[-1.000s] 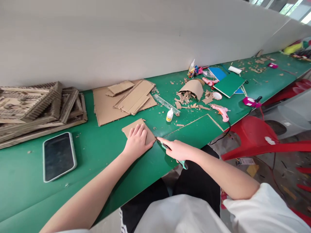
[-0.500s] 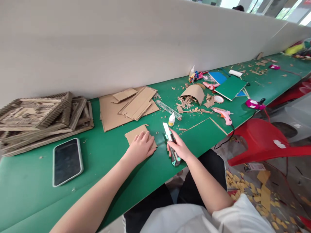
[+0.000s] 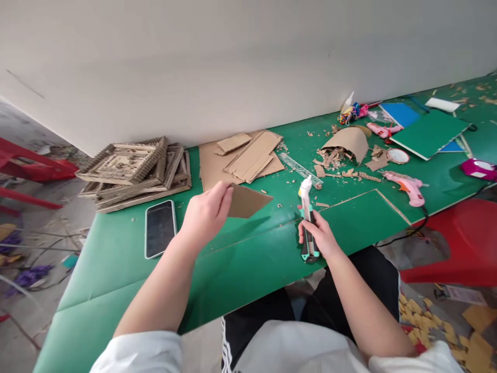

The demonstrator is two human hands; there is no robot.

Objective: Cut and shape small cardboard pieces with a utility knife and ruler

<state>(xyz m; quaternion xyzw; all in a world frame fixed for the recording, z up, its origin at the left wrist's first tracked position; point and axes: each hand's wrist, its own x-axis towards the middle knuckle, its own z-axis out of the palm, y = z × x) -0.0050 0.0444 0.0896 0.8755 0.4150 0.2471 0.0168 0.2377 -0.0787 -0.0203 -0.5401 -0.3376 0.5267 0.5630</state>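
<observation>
My left hand (image 3: 207,213) pinches a small piece of cardboard (image 3: 248,202) by its left edge, holding it tilted above the green table (image 3: 248,259). My right hand (image 3: 320,233) is wrapped round a teal and black utility knife (image 3: 309,243), its blade end pointing away from me. Just beyond the knife stands a white glue bottle (image 3: 306,185), partly covered by the knife. Larger cardboard pieces (image 3: 254,158) lie flat behind my left hand. A clear ruler (image 3: 298,168) rests between them and the bottle.
Stacked cardboard frames (image 3: 132,168) and a phone (image 3: 160,228) sit on the left. To the right are a curved cardboard piece (image 3: 349,142) over scraps, a tape roll (image 3: 398,155), a pink glue gun (image 3: 407,186) and a green board (image 3: 430,132). A red chair (image 3: 458,238) stands beside the table.
My left hand has gone from lying flat on the small cardboard piece to lifting it off the table by an edge. My right hand keeps the knife. The view has turned left.
</observation>
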